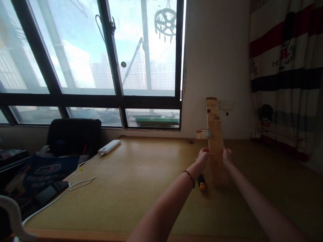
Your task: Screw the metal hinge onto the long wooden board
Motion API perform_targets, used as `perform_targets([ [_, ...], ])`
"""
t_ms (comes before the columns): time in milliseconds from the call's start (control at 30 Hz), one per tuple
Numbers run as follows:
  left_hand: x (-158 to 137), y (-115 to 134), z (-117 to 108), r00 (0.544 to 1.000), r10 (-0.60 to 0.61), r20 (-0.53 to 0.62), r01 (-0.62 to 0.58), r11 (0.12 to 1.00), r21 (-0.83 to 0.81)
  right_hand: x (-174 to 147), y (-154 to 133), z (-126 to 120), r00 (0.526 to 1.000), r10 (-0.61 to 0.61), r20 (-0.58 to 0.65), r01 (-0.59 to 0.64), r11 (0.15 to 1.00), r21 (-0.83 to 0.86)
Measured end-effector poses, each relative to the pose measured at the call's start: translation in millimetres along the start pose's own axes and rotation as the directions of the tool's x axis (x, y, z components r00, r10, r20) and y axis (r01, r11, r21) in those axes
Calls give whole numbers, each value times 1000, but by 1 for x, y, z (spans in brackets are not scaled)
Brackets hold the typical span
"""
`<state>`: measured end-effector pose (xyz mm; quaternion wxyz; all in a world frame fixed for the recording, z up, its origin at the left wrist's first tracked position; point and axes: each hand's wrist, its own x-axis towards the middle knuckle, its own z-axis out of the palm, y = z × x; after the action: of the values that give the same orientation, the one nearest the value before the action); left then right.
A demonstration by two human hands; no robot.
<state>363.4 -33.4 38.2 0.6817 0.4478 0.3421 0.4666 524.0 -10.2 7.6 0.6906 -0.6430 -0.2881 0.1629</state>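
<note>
A long wooden board [216, 144] stands upright on the table, with a rougher, bark-marked piece of wood [212, 109] showing at its top. A metal hinge [208, 133] on its left edge joins a short wooden piece [201, 134] that sticks out to the left. My left hand [204, 158] grips the board's left edge, fingers closed. On the opposite edge my right hand [227, 156] is closed around the wood. Beside the board, below my left hand, lies a screwdriver [201, 183] with a dark and yellow handle, its shaft partly hidden by that hand.
The yellowish table [141, 188] reaches back to the wall and window. A white power strip [109, 147] with a white cable [54, 201] lies along its left edge. A black chair [73, 134] stands beyond that edge. To the right hangs a striped curtain [287, 80].
</note>
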Motion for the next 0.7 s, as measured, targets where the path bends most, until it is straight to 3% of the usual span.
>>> perform_targets([
  [267, 17, -1, -1, 977, 39, 210, -22, 996, -81, 24, 18, 21, 1000, -3, 9, 3, 1000, -16],
  [433, 19, -1, 0, 969, 24, 246, -12, 999, -53, 35, 24, 23, 999, -25, 37, 27, 998, -54],
  [567, 20, -4, -6, 960, 36, 277, -57, 996, 71, 41, 24, 22, 997, -57, 46, 62, 993, -100],
  [700, 9, -1, -29, 958, 10, 286, -83, 966, 244, 45, 24, 19, 995, -94, 42, 99, 984, -146],
])
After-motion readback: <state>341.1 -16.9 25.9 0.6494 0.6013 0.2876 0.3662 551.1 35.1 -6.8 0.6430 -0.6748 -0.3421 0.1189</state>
